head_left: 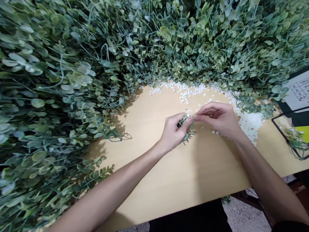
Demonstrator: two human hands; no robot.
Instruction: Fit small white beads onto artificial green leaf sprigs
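Note:
My left hand [172, 130] is closed round a small sprig of artificial green leaves [188, 137], with leaves poking out above and below the fingers. Right beside it, my right hand [220, 120] pinches with thumb and forefinger at the stem end of that sprig; whether a small piece is also in the pinch I cannot make out. Small white rings [187, 93] lie scattered on the tabletop behind the hands. A denser white heap [251, 124] spreads to the right of my right wrist. Tiny pale star-shaped bits [202, 128] lie under the hands.
Thick piles of artificial foliage [169, 38] stand along the back and left of the pale wooden table [145, 119]. At right are a black-rimmed holder [281, 132], some loose green stems [295, 138], a printed sheet [298, 88] and a yellow item [303, 132]. The table's front edge runs near my body.

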